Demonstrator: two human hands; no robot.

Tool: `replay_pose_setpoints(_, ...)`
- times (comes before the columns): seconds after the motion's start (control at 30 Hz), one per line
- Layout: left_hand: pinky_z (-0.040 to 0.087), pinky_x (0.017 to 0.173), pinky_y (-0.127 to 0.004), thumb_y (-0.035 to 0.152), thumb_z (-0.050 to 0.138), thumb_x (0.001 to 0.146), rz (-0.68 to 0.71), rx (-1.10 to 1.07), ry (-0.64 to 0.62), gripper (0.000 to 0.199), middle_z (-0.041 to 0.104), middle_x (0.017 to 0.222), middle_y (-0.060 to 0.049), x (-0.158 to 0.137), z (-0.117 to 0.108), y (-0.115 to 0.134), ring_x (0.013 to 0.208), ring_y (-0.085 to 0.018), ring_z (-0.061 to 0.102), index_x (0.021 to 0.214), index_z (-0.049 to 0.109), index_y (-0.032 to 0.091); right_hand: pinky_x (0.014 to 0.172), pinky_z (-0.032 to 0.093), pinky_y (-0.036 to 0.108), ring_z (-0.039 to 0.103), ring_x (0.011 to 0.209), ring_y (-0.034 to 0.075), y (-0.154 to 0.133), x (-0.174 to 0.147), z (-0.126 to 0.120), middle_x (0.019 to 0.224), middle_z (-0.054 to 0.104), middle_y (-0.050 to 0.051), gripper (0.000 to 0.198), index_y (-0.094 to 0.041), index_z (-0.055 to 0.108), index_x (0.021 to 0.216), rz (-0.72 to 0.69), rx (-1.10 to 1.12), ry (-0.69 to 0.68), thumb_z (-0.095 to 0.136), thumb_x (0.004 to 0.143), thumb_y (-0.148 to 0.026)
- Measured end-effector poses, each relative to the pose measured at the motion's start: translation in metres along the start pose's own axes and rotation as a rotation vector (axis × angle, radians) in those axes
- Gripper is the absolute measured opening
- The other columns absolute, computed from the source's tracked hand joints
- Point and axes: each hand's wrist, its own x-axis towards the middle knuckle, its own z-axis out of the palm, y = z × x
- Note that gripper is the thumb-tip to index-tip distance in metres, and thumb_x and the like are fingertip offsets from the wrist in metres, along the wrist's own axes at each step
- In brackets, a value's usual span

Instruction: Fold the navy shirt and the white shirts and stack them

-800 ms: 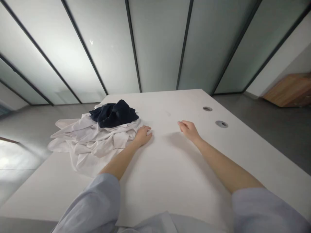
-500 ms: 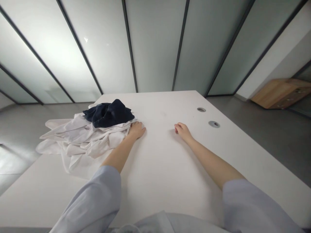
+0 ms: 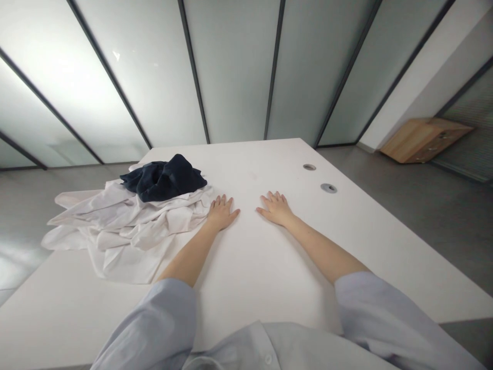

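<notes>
My left hand (image 3: 222, 213) lies flat on the white table (image 3: 254, 267), fingers spread, just right of a heap of clothes. It holds nothing; whether its fingertips touch the cloth edge I cannot tell. My right hand (image 3: 276, 208) rests palm down on the tabletop to the right, fingers apart and nothing in it. The heap's lower part is crumpled white cloth (image 3: 127, 226), spread toward the table's left side. On top sits a bunched dark navy cloth (image 3: 164, 179). What kind of garments these are is hidden by the folds.
Two round cable grommets (image 3: 328, 188) are set in the tabletop on the right. Beyond the far edge stands a frosted glass partition (image 3: 234, 72) with dark frames. A wooden cabinet (image 3: 419, 141) is on the grey floor at the far right.
My left hand has come away from the white cloth and lies flat. My right hand has opened from a loose fist and come down on the table, slightly to the left.
</notes>
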Motion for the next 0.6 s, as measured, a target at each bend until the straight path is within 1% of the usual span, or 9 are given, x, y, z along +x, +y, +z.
replay_pose_setpoints(0.1,0.017,0.115,-0.052,0.067,0.029,0.09,-0.011,-0.004,-0.013,0.078,0.022,0.159,-0.016,0.0015,-0.0004,-0.0015,0.147,-0.036,0.014,0.15,0.033,0.018,0.114,0.01,0.057,0.014,0.144,0.044,0.0012,0.0004,0.001,0.159,0.022,0.017,0.087,-0.021,0.033,0.151,0.045,-0.004,-0.06,0.031,0.084,-0.077)
replay_pose_setpoints(0.17,0.016,0.116,-0.053,0.071,0.028,0.088,-0.017,-0.005,-0.025,0.082,0.021,0.159,-0.016,0.0024,-0.0006,-0.0032,0.147,-0.037,0.012,0.151,0.031,0.018,0.114,0.009,0.057,0.011,0.144,0.044,0.0018,0.0007,0.0006,0.16,0.018,0.017,0.092,-0.02,0.03,0.152,0.058,-0.005,-0.071,0.031,0.083,-0.08)
replay_pose_setpoints(0.27,0.014,0.116,-0.053,0.074,0.027,0.086,-0.019,0.002,-0.042,0.086,0.018,0.16,-0.016,0.0028,-0.0016,-0.0048,0.147,-0.037,0.012,0.152,0.029,0.018,0.115,0.008,0.056,0.01,0.145,0.042,0.0019,0.0007,-0.0015,0.16,0.016,0.016,0.093,-0.02,0.027,0.153,0.06,-0.01,-0.091,0.03,0.082,-0.08)
replay_pose_setpoints(0.43,0.013,0.117,-0.052,0.075,0.023,0.087,-0.017,0.044,-0.067,0.086,0.016,0.161,-0.015,0.0011,-0.0037,-0.003,0.147,-0.036,0.012,0.153,0.026,0.02,0.117,0.005,0.052,0.01,0.146,0.038,0.0013,0.0019,-0.0044,0.161,0.014,0.015,0.094,-0.019,0.022,0.155,0.034,-0.05,-0.134,0.024,0.083,-0.081)
replay_pose_setpoints(0.6,0.013,0.117,-0.051,0.078,0.021,0.085,-0.016,0.068,-0.069,0.09,0.016,0.161,-0.015,0.0,-0.0034,-0.0023,0.147,-0.037,0.011,0.153,0.024,0.019,0.116,0.008,0.053,0.011,0.146,0.038,0.0005,0.0025,-0.005,0.161,0.013,0.014,0.094,-0.02,0.02,0.155,0.037,-0.061,-0.153,0.021,0.083,-0.081)
